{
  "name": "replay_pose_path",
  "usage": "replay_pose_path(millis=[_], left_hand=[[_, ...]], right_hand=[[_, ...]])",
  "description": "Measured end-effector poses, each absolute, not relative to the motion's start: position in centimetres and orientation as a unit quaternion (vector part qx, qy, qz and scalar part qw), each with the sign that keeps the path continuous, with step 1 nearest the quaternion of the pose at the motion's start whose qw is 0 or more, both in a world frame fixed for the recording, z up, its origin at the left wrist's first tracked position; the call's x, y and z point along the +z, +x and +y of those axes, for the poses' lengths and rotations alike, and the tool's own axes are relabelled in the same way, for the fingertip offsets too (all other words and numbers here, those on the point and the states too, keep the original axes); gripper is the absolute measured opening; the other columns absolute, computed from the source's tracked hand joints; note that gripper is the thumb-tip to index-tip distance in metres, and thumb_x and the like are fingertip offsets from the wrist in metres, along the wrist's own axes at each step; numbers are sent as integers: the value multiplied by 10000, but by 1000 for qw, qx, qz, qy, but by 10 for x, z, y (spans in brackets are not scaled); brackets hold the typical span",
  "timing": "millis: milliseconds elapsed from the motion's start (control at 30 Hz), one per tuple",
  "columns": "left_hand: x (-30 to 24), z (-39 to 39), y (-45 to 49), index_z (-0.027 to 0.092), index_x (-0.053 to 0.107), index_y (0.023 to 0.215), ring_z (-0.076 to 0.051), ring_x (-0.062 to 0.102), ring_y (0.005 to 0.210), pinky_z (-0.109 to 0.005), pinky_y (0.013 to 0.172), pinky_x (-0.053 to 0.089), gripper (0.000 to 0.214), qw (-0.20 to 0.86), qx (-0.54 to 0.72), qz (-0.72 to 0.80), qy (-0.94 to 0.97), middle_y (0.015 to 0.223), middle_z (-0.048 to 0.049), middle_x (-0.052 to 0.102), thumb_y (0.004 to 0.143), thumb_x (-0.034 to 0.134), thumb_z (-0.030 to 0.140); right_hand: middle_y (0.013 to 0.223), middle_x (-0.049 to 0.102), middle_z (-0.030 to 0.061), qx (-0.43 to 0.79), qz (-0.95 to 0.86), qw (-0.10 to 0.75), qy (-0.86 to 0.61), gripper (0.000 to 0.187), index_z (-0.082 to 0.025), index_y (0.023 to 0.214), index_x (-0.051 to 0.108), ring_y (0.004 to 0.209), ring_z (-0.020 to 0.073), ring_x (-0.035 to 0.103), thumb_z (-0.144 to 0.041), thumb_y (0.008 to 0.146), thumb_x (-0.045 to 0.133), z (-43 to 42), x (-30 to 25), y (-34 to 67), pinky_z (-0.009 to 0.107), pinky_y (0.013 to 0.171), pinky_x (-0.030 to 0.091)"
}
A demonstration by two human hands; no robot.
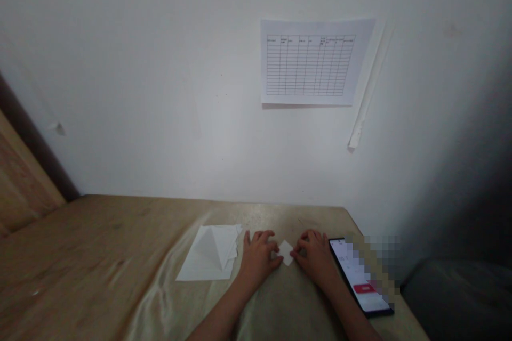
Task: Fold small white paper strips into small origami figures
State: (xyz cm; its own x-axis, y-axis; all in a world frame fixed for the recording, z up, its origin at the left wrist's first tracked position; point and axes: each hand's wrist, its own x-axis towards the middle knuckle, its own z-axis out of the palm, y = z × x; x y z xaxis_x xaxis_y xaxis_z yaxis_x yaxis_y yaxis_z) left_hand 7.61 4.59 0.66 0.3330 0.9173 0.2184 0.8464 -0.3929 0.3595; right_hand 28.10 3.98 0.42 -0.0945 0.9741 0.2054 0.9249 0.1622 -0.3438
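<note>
A small white folded piece of paper (286, 252) lies on the tan table (120, 245) between my two hands. My left hand (258, 256) pinches its left edge with curled fingers. My right hand (316, 256) pinches its right edge the same way. Both hands rest on the tabletop near the front. A stack of white paper sheets (212, 260), the top one creased into a triangle shape, lies just left of my left hand.
A smartphone (360, 282) with a lit screen lies at the table's right edge beside my right hand. A printed table sheet (312, 61) hangs on the white wall behind. A wooden board (20, 181) leans at the far left.
</note>
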Motion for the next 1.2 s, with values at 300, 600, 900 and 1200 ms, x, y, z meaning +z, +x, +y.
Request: replay_pose_path(millis=[300,600,900,1200], left_hand=[[7,46,74,262,724,798,-308,502,1307,-677,1176,132,112,108,205,551,801,1393,1,616,791,783,357],[7,43,80,238,668,913,-308,545,1242,-663,1189,132,422,104,211,544,805,1221,-60,660,668,852,527],[4,45,79,280,700,968,-307,545,1241,-679,1198,80,339,115,230,517,816,1215,-35,665,706,828,455],[9,42,80,277,715,885,-279,555,1221,-692,1187,69,123,164,236,512,810,1185,-6,717,790,747,349]], right_hand=[[1051,665,70,65,-730,191,-653,185,-250,776,742,1152,278,541,-416,855,724,40,5,282,493,1130,243],[1079,662,59,86,-721,233,-647,128,-255,898,742,1128,265,562,-357,821,745,48,-14,286,404,1059,318],[1069,661,60,99,-724,260,-631,138,-256,920,738,1144,273,564,-350,819,738,51,-19,285,418,1077,315],[1047,675,65,103,-727,277,-619,111,-238,882,750,1093,250,568,-275,887,645,51,-19,289,398,1038,354]])
